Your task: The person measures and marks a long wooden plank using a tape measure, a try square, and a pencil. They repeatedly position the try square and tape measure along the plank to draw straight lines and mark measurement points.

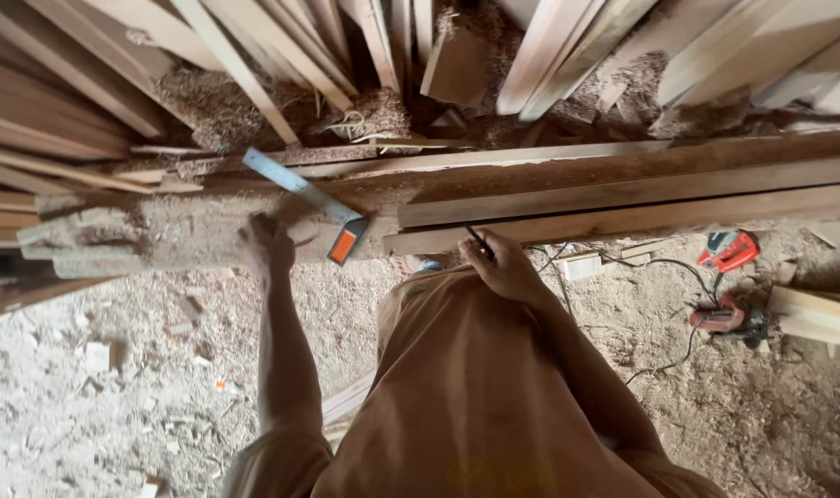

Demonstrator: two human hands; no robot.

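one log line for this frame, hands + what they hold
left hand: resting on plank beside square | right hand: grip on pencil, tip at board edge | floor: power tools, sawdust

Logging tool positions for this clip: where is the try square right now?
In the head view, the try square lies left of centre on the sawdust-covered workbench, its orange-and-black handle just right of the left hand, its metal blade angling up-left, left of the stacked planks.
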